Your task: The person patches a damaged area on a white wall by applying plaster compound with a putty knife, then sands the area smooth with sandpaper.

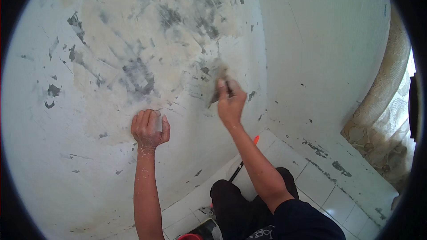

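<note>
Scraping is under way: the right hand (231, 100) grips a blurred grey flat-bladed scraper (219, 84) pressed to the patchy white plaster wall (111, 53); the left hand (149, 129), loosely curled, braces there. Next stroke likely needs firm, flat pressure

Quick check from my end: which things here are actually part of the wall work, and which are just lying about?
In use:
- right hand pressing a scraping tool to the patchy wall
- left hand curled against the wall, apparently gripping something small and pale

Lying about:
- orange-tipped dark-handled tool on the tiled floor
- patterned curtain
- red container, bottom edge
</note>
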A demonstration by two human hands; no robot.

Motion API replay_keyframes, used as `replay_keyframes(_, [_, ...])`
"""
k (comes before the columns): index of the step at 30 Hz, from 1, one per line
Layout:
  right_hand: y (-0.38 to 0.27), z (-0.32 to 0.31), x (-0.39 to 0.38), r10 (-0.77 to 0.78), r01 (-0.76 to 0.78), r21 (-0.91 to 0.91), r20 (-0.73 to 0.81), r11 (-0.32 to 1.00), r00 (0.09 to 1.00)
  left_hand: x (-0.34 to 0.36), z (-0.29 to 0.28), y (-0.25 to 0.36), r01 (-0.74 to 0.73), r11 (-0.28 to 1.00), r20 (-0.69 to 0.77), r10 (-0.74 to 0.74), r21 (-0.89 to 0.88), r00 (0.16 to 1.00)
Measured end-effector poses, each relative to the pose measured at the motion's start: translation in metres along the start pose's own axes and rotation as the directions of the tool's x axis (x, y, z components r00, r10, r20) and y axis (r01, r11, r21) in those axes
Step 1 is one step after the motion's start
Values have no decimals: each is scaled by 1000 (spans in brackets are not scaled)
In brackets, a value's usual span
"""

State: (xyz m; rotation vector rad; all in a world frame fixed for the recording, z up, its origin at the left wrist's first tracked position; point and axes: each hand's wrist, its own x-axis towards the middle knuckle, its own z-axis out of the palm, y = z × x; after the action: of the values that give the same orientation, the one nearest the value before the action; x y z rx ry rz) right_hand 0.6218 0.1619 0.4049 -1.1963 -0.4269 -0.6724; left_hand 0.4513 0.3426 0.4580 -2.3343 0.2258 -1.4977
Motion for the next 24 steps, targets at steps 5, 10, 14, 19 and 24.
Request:
replay_keyframes(5, [1,2,58,-65,35,-227,-125,973,990,2,2,4,8,1000,-11,-8,-15,1000])
replay_keyframes(10, [-13,37,48,-281,224,-381,-100,897,955,8,-8,6,17,1000,-7,-17,21,1000])
replay_keyframes(14, [-38,50,12,-432,414,-241,-24,878,902,5,-1,3,14,1000,-7,-14,14,1000])
replay_keyframes(19, [-24,-2,22,-110,96,88,173,992,979,-4,3,0,28,999,3,-28,-40,1000])
replay_keyframes(24, [8,-14,88,-59,60,-47,17,997,998,2,-1,2,14,1000,9,-14,-16,1000])
